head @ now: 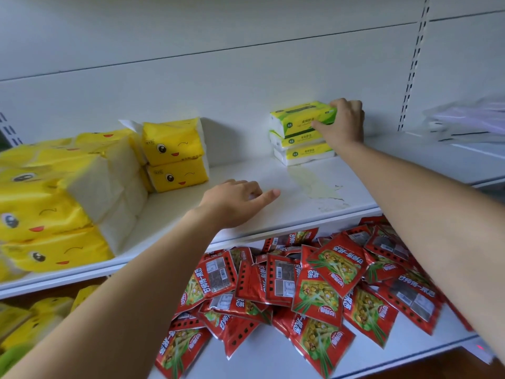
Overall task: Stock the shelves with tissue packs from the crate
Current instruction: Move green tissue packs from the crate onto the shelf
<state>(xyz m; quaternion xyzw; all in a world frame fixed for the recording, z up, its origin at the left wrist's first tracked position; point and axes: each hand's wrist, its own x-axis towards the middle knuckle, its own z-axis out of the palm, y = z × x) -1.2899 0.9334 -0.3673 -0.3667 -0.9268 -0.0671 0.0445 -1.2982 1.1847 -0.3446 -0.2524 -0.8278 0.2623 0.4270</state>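
The top green tissue pack (300, 117) sat on a stack of two more green packs (304, 149), towards the back of the white shelf (273, 214) and close against the rear panel. The right hand (343, 123) gripped that top pack at its right end, fingers curled over the upper edge and thumb pressed on the front face. The left hand (235, 201) rested on the bare shelf well apart from the stack, its fingers loosely bent under, thumb stretched out, holding nothing. A pale yellowish stain (317, 187) marked the shelf just in front of the stack. Further left stood yellow tissue packs (175, 154) with cartoon faces, piled two high. Below, red snack packets (314, 283) lay heaped on the lower shelf (273, 359). Crumpled clear plastic (464, 119) lay in the next bay to the right.
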